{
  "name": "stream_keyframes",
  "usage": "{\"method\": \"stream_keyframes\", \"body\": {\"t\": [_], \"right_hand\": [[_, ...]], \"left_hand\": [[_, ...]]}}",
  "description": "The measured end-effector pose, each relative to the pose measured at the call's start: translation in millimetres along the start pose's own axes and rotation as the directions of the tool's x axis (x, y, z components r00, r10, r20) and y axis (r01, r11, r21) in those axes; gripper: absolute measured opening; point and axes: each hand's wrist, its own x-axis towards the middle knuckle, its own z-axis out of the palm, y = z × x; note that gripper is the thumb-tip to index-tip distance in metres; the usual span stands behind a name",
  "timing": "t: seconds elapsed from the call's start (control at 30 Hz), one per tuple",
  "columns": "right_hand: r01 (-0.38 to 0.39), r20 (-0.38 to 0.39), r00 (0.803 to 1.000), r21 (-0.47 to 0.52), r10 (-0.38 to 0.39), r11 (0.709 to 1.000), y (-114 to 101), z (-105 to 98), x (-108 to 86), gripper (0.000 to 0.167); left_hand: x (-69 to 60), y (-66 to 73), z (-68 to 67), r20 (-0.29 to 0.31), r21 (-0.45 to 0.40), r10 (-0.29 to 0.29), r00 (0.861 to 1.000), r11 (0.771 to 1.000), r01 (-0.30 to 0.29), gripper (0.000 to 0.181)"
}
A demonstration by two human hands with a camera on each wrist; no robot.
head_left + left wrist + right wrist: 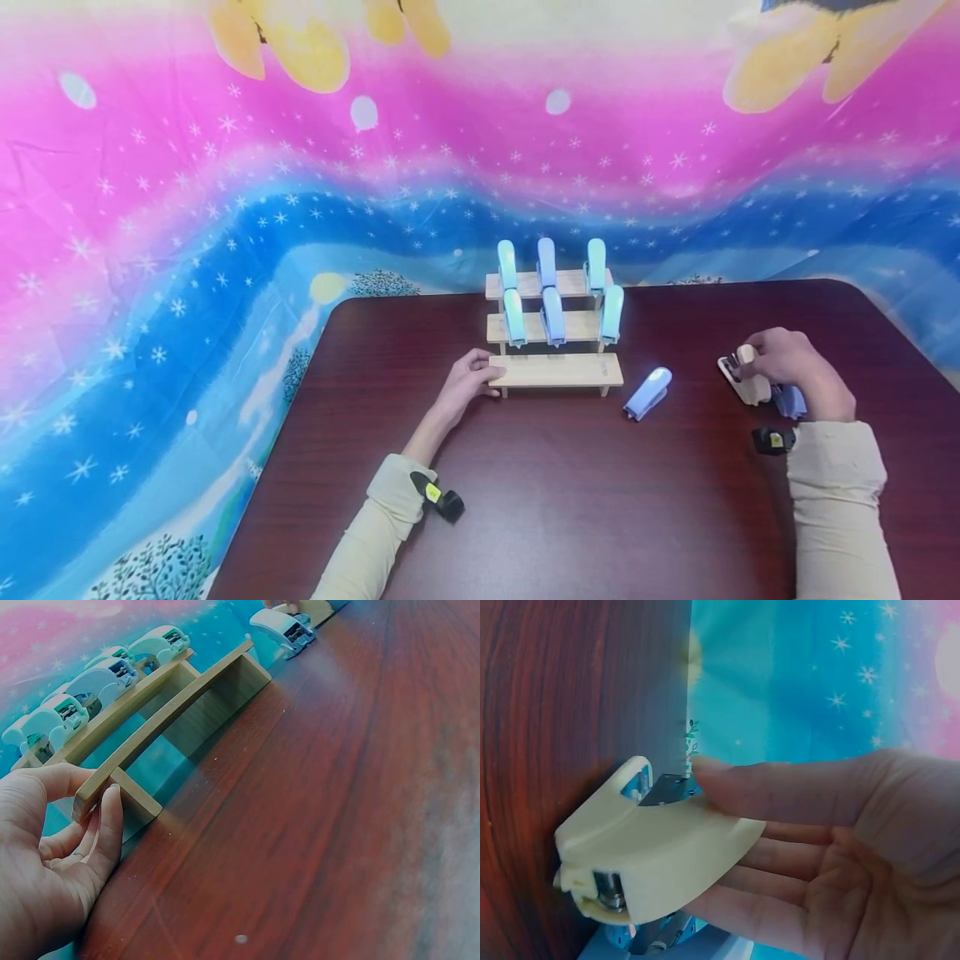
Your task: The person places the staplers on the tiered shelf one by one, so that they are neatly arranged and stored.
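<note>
Stapler of smooth cream plastic [675, 859] had a rounded, arched top w/ bits of shiny metal showing. Three-tier pale wooden rack [551, 369] was plain planks on short legs, stepped up toward the back; six glossy mint-green & lavender-blue plastic staplers [553, 317] stood on its upper two tiers, three per tier.

Dark red-brown wood-grain desk [600, 508] had rounded far corners & a soft sheen nr the middle. Pink-&-blue printed cloth [465, 158] hung behind, w/ white snowflakes & yellow shapes.

R hand [791, 360] gripped the cream stapler btwn thumb & fingers, over the desk's R side; couldn't tell if it touched the desk. Lavender-blue plastic stapler [790, 402] sat just beside it, partly hidden by that hand. L hand [467, 382] pinched the L end of the rack's front plank. Single lavender-blue stapler [649, 393] lay tilted on the desk, nr the rack's R end, btwn both hands.
</note>
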Motion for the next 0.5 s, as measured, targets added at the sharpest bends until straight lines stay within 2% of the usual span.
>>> {"method": "stream_keyframes", "body": {"t": [0.1,0.23,0.4,0.5], "right_hand": [[-0.004,-0.03,1.0,0.014,0.005,1.0,-2,-2,-1.9,0.039],[0.009,-0.115,0.993,0.017,-0.007,1.0,-10,-7,-4.7,0.039],[0.037,-0.25,0.968,0.032,-0.027,0.999,-24,-12,-9.0,0.038],[0.044,-0.315,0.949,0.037,-0.03,0.998,-34,-14,-11.3,0.043]], "left_hand": [[0.4,-0.4,0.3,0.0,-0.001,0.0,1.0,1.0,0.0,0.034],[0.7,-0.7,0.2,0.0,-0.002,0.003,1.0,1.0,-0.003,0.033],[-0.3,-0.1,0.1,-0.004,0.0,0.001,1.0,1.0,-0.001,0.033],[-0.2,0.0,0.2,-0.003,0.001,0.004,1.0,1.0,-0.004,0.033]]}}
